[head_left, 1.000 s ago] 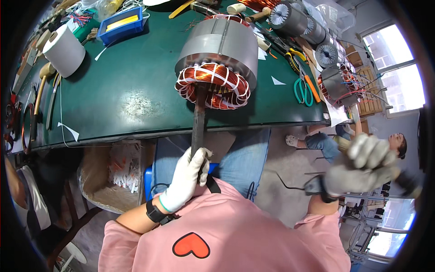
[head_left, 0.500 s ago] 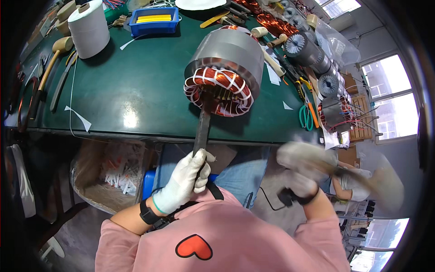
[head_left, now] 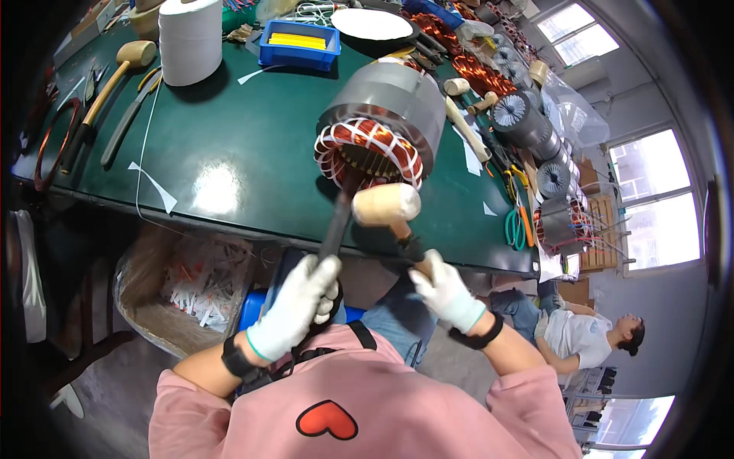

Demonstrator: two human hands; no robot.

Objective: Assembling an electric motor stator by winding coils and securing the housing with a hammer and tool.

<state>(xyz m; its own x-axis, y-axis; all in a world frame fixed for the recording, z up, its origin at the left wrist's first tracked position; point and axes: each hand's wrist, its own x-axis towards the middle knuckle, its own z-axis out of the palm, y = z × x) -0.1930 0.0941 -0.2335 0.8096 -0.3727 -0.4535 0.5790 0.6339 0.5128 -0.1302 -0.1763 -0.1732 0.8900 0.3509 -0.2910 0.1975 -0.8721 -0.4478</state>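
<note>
A grey motor stator [head_left: 386,96] lies on its side on the green table, its laced copper winding ring [head_left: 371,141] facing me. My left hand [head_left: 300,302], in a white glove, is closed round a dark flat bar [head_left: 336,222] whose far end reaches into the stator's opening. In my gloved right hand [head_left: 443,287] is the handle of a mallet. The pale mallet head [head_left: 387,204] is beside the bar, just in front of the winding ring; whether it touches the bar I cannot tell.
A white thread cone [head_left: 191,42], a blue tray [head_left: 300,44] of yellow strips and another mallet [head_left: 138,53] stand on the left of the green table [head_left: 252,138]. Scissors and pliers [head_left: 518,222] lie right. A scrap bin [head_left: 145,306] is below; a person [head_left: 585,333] sits at right.
My right hand has swung the mallet from the far right in toward the bar. The left hand keeps its hold on the bar. The whole view has shifted slightly.
</note>
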